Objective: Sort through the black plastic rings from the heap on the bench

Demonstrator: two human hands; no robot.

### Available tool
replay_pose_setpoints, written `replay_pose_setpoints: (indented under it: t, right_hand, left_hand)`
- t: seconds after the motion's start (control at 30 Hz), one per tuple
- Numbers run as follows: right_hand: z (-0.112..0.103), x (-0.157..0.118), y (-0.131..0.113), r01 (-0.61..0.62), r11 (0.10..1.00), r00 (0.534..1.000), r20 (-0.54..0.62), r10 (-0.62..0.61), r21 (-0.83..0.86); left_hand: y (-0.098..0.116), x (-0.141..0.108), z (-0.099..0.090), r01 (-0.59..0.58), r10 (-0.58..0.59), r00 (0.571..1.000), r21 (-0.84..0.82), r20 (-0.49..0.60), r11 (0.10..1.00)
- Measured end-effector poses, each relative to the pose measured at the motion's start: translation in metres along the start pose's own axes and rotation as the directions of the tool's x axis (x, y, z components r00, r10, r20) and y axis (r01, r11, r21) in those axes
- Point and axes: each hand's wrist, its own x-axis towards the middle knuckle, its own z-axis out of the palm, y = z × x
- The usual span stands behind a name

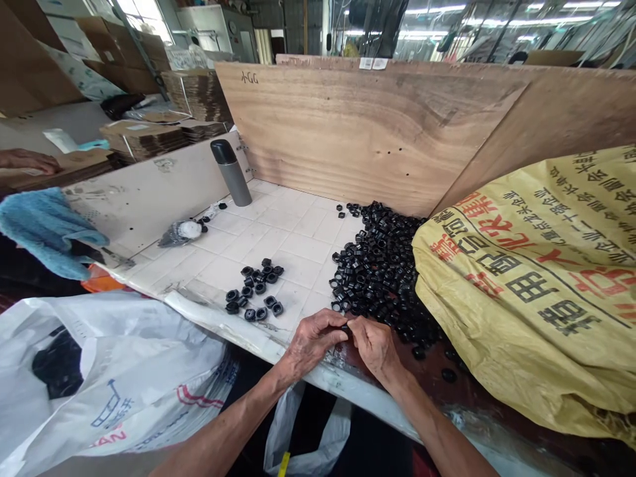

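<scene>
Near the table's front edge, my left hand (315,338) and my right hand (372,341) meet, fingertips almost touching. Between them is a small black part (344,328), pinched by my left hand's thumb and fingers. The fingers of my right hand are curled closed against the same part. Just beyond my hands lies a large pile of black ring-like parts (380,258). A smaller loose group of black parts (259,288) sits on the white tiled surface to the left.
A yellow sack (536,285) lies at the right, a white bag (149,371) at the lower left. A grey bottle (233,175) stands near the wooden board (358,126). A blue cloth (47,228) hangs at the left; another person's hand (27,160) shows beyond.
</scene>
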Motion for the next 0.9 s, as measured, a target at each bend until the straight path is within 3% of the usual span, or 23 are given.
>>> replay_pose_setpoints:
  t: [0.1,0.2,0.43,0.53,0.7,0.9]
  right_hand:
    - [-0.003,-0.001,-0.004,-0.049,0.999,0.999,-0.012,0.049,0.024]
    - [-0.009,-0.001,-0.012,-0.104,0.989,0.993,0.061,0.098,0.109]
    - [-0.017,0.002,-0.017,-0.183,0.959,0.983,0.073,0.171,0.217]
    - [-0.016,0.003,-0.015,-0.194,0.955,0.981,0.062,0.185,0.225]
    - [-0.012,0.002,-0.016,-0.1,0.973,0.994,0.061,0.09,0.21]
    - [-0.013,0.0,-0.021,-0.2,0.966,0.979,0.064,0.191,0.167]
  left_hand:
    - [-0.001,0.0,0.0,0.005,-0.005,1.0,0.015,-0.027,1.0]
    - [-0.003,0.001,-0.001,0.037,-0.037,0.997,-0.002,-0.063,0.999]
    - [-0.001,0.0,-0.002,0.069,-0.069,0.996,0.005,-0.052,0.998]
    - [0.002,0.0,-0.002,0.067,-0.066,0.997,0.011,-0.029,0.998]
    - [0.003,0.001,-0.003,0.115,-0.118,0.993,-0.092,-0.022,0.989]
    - [0.002,-0.001,-0.003,0.05,-0.05,0.999,-0.044,0.004,0.998]
